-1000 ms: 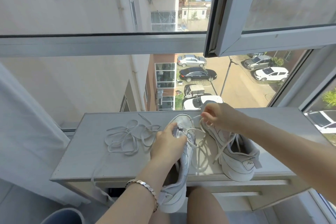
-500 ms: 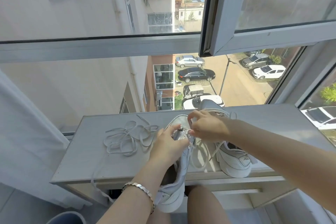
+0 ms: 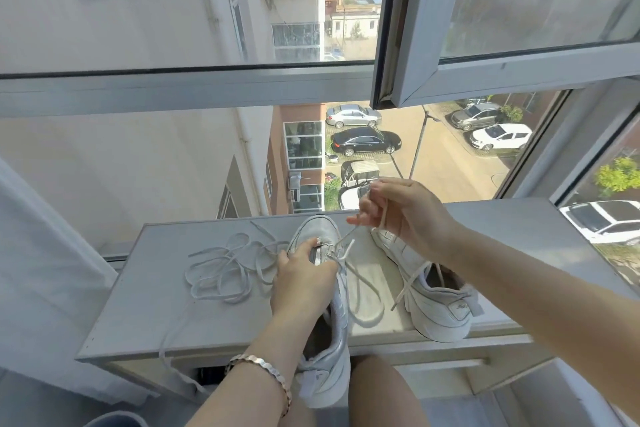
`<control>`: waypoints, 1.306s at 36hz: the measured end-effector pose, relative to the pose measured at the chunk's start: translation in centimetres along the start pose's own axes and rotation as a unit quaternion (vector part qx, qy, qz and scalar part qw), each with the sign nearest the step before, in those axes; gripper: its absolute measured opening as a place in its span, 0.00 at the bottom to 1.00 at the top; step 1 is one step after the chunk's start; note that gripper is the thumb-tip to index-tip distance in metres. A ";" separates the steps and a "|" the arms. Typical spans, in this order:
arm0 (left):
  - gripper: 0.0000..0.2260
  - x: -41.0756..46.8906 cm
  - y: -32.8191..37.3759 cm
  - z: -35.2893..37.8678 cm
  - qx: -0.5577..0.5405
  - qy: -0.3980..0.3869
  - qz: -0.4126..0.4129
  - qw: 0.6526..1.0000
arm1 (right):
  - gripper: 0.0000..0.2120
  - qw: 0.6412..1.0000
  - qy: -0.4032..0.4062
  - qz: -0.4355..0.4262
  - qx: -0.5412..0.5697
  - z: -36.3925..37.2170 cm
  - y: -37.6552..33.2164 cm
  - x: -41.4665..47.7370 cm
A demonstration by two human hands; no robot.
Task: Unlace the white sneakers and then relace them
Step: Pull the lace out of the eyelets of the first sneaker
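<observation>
Two in view: a held sneaker (image 3: 337, 357) and a second sneaker (image 3: 433, 305), both white, both at the white table (image 3: 156, 305) under the window.
Held sneaker, place: middle of the table, with its heel past the table's near edge, above the person's lap.
Held sneaker, direction: the toe points away from the person toward the table's far edge, so its long axis runs near to far.
Second sneaker, place: on its sole on the right part of the table, just beside the held one.
Second sneaker, direction: the long axis is diagonal, toe toward the table's far edge and heel toward its near right corner.
Left hand (image 3: 304, 284): grips the held sneaker over its eyelet rows, fingers curled, with a bracelet (image 3: 263, 371) on the wrist.
Right hand (image 3: 408, 215): pinches the working lace (image 3: 363, 288) between thumb and fingers, raised above the table's far edge.
Working lace: runs taut from the lowest eyelets up to the pinch, and its slack lies in a loop on the table between the two shoes.
Loose lace (image 3: 225, 267): a tangled heap on the left part of the table, with one strand trailing over the near edge.
Handling, as a judgement: the sneakers look light, with a soft upper over a stiff sole. The laces look limp and likely to snag or twist.
Where to hold, as a judgement: steady the shoe at the eyelet rows and take the lace close to its stiff tip for threading.
</observation>
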State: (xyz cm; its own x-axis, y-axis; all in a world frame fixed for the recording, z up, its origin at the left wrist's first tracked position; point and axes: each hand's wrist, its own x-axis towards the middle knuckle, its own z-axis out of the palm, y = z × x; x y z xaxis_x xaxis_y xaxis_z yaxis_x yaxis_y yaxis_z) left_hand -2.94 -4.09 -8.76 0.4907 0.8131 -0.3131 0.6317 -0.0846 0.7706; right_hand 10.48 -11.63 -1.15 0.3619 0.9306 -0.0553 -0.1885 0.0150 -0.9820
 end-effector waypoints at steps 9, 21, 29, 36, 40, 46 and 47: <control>0.24 0.0 0.0 0.1 -0.001 0.001 -0.005 1.000 | 0.18 0.972 0.130 -0.160 -0.114 -1.5 -7.6 -2.4; 0.24 -0.3 0.1 0.0 0.008 0.002 -0.006 1.000 | 0.16 0.732 -0.023 -0.043 -0.679 0.0 3.9 1.5; 0.24 -0.4 0.1 -0.1 0.007 0.003 -0.010 1.000 | 0.18 0.679 -0.069 0.020 -0.731 1.3 4.7 3.3; 0.24 -0.2 -0.1 -0.1 0.007 0.005 -0.012 1.000 | 0.15 0.756 -0.075 0.102 -0.642 1.3 5.0 2.8; 0.24 -0.2 -0.2 -0.1 0.001 0.005 -0.010 1.000 | 0.15 0.806 -0.091 0.155 -0.563 1.2 4.5 2.7; 0.25 -0.2 -0.2 -0.2 -0.010 0.004 -0.008 1.000 | 0.19 0.812 -0.055 0.105 -0.571 1.3 3.8 2.5; 0.25 -0.2 -0.2 -0.2 -0.010 0.004 -0.007 1.000 | 0.20 0.822 -0.042 0.095 -0.560 1.3 3.5 2.4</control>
State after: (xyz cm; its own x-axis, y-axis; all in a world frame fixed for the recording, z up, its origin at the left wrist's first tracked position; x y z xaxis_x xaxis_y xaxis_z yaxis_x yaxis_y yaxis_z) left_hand -3.25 -4.17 -8.72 0.4771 0.8191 -0.3184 0.6262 -0.0626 0.7771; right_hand 9.48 -8.90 -4.52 0.3494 0.9000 -0.2606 0.7417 -0.4357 -0.5100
